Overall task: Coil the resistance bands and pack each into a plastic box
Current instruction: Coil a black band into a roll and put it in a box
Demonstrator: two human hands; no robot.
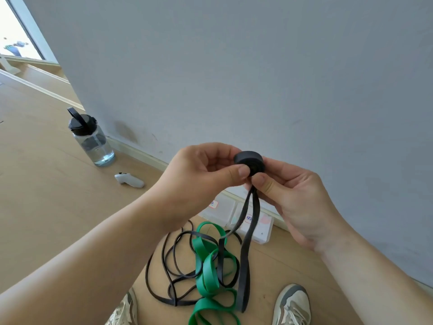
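A black resistance band is partly rolled into a tight coil held up in front of the wall. My left hand and my right hand both pinch the coil between thumb and fingers. The band's loose tail hangs doubled down to the floor. Below it a green resistance band lies in loose loops, tangled with a thin black band. Clear plastic boxes with labels sit on the floor against the wall, partly hidden behind my hands.
A clear water bottle with a black lid stands on the wooden floor at the left. A white controller lies near it. The grey wall is close ahead. My shoes show at the bottom.
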